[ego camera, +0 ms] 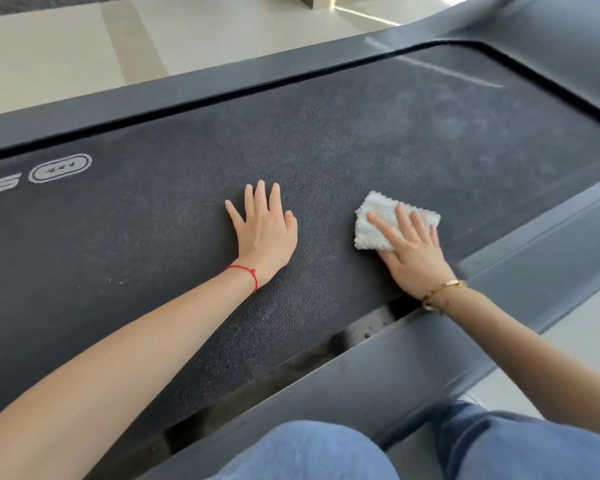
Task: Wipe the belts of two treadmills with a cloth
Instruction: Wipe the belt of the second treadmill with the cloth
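I have my right hand [411, 247] laid flat on the cloth [381, 220], fingers straight and spread, pressing it down onto the belt [187, 271] rather than curling round it. The cloth sits directly under those fingers, close to the belt's near edge, and most of it shows beyond and to the left of my fingertips. My left hand [264, 230] rests palm-down on the bare belt just left of the cloth, fingers straight and holding nothing; it looks to me like a brace.

What matters for the next stroke: the belt's long axis runs from lower left to upper right across my view, and the cloth lies towards its right-hand stretch. Unwiped-looking ground extends both ways from the cloth, with the far edge of the belt well apart from it. The right hand is the one already on the cloth, so I judge it should carry the sweep, while the left stays clear of the path.

The cloth is a small white folded pad, nubbly and plush, soft enough to flatten under pressure. The belt is dark grey, finely pebbled and matt, with pale dusty smears to the right of the cloth. Smooth grey side rails [378, 368] frame the belt.
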